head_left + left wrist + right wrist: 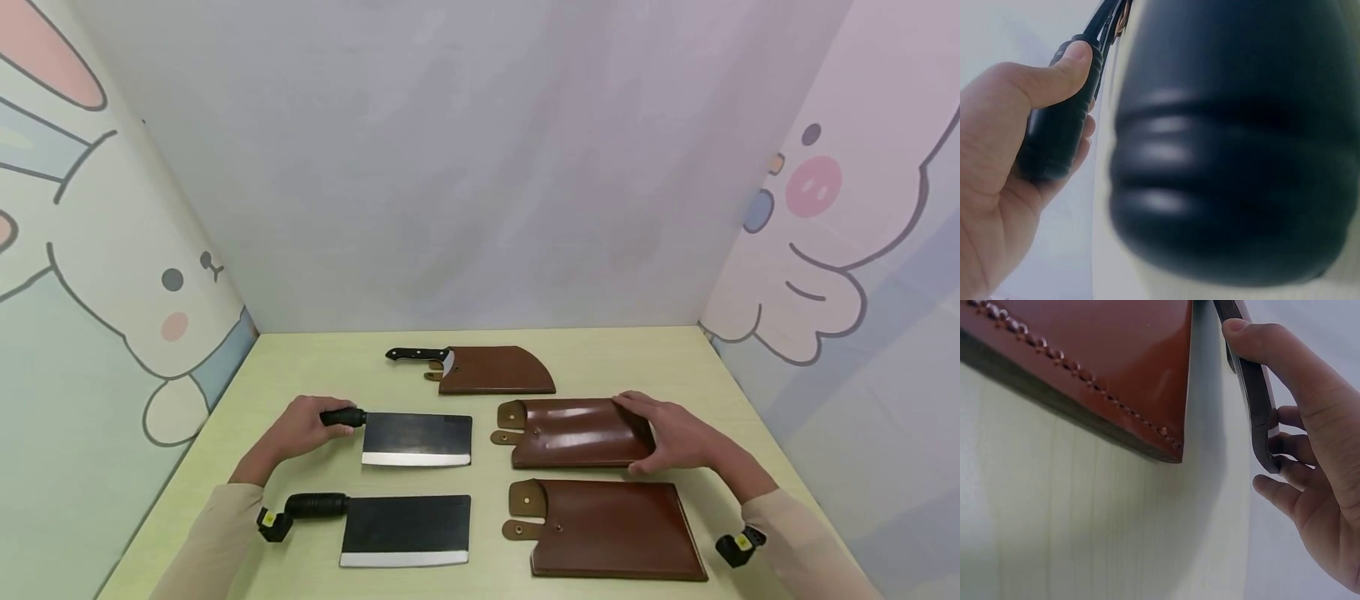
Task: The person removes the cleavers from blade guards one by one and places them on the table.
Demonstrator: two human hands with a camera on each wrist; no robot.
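Observation:
My left hand [306, 427] grips the black handle of a cleaver [417, 433] at mid-table, its blade pointing right. In the left wrist view, the thumb lies along the handle [1060, 119] and fingertips show on its other side. Facing that blade is a glossy brown leather sheath [577, 433], with its strap tabs on the left. My right hand [678, 435] holds the sheath's right end, thumb at the near edge and fingers at the far edge. The right wrist view shows thumb and fingers on opposite sides of the sheath's end [1257, 394].
Nearer me lie a second cleaver [405, 529] and a second brown sheath [615, 529], side by side. At the back, a black-handled knife [416, 354] sits inside a brown sheath [495, 371]. Walls with cartoon animals stand left and right of the pale table [300, 367].

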